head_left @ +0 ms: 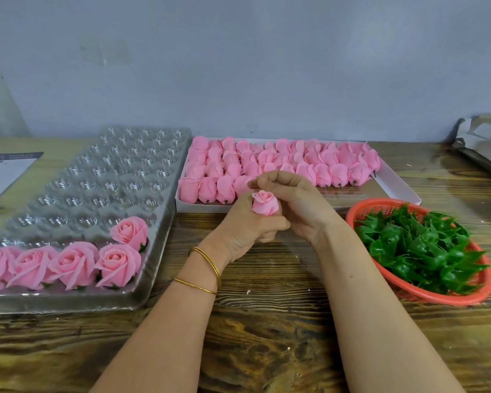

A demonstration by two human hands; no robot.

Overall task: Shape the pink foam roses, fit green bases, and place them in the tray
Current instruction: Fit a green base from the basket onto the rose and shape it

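Observation:
My left hand point(247, 226) grips a closed pink foam rose bud point(264, 203) from below, above the table's middle. My right hand point(292, 199) curls over the bud's top, its fingertips at the petals. A white box point(403, 188) behind my hands holds several rows of unshaped pink buds point(281, 163). The clear plastic tray point(97, 177) on the left carries several shaped roses point(68, 262) with green bases in its near cells. A red basket point(360, 211) at the right is full of green bases point(420, 251).
The wooden table point(267, 321) extends toward me with small white crumbs on it. A paper sheet point(3, 171) and a pen lie at the far left. Crumpled grey wrapping point(482, 137) sits at the back right. A grey wall stands behind.

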